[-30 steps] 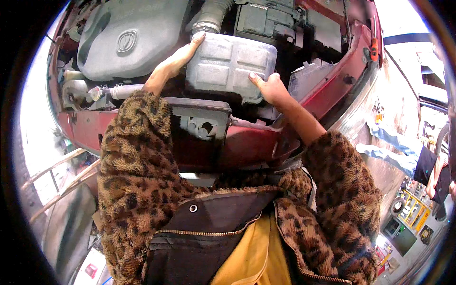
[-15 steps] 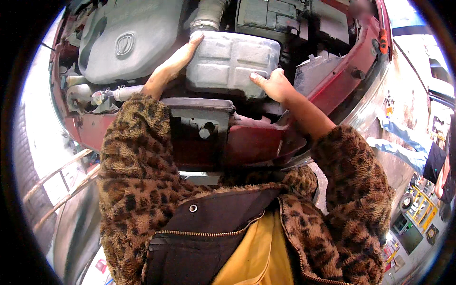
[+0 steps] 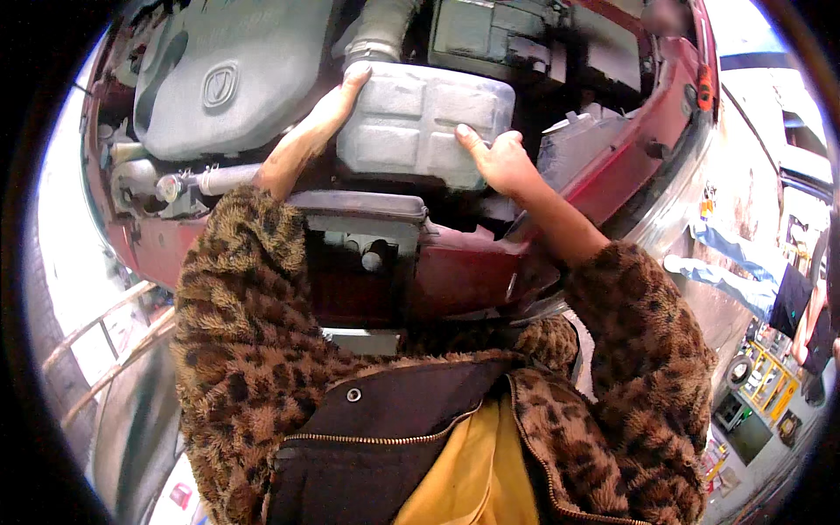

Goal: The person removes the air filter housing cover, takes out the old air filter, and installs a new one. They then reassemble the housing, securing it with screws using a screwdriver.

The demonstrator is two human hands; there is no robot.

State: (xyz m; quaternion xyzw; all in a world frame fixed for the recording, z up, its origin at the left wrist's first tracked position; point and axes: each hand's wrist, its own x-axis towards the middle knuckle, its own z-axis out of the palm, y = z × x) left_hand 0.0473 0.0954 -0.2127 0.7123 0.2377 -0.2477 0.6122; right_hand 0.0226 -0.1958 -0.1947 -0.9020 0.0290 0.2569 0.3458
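Note:
A grey plastic air filter box (image 3: 398,118), dusty and ribbed into panels, sits in the engine bay just below a ribbed intake hose (image 3: 385,31). My left hand (image 3: 337,101) grips its left side, thumb on the upper left corner and fingers hidden behind the edge. At the right side, my right hand (image 3: 503,162) has its thumb pressed on the top face; most of its other fingers are out of sight beneath the box. Whether the hose is joined to the box cannot be made out.
Left of the box lies a large grey engine cover (image 3: 254,61). A black battery (image 3: 490,35) is behind it. The red front panel (image 3: 472,271) of the car runs between me and the box. A person's arm (image 3: 805,324) shows at the far right, near a yellow rack (image 3: 774,381).
The whole view has shifted slightly. My right thumb has slid a little up and inward on the box top. Both hands keep their hold.

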